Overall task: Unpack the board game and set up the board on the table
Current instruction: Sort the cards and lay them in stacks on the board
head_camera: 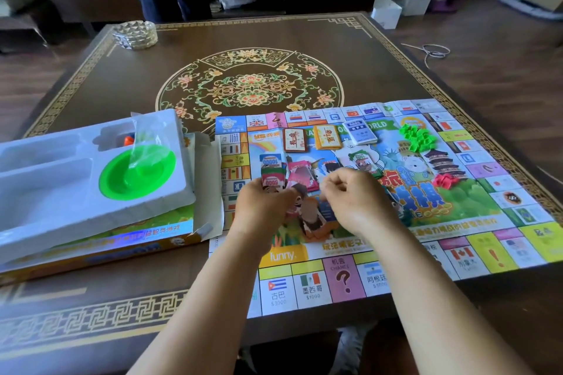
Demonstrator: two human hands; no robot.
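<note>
I am counting one unfolded colourful paper game board at three o'clock and one white moulded plastic tray at nine, sitting on one flat yellow cardboard game box. One round green plastic dish is lying in that tray. Three card decks are lining up at twelve on the board: one brown-backed, one yellow-backed, one white-and-blue. I am seeing one heap of green plastic houses at one o'clock, one smaller cluster of red pieces at two, and one faceted glass ashtray at eleven.
</note>
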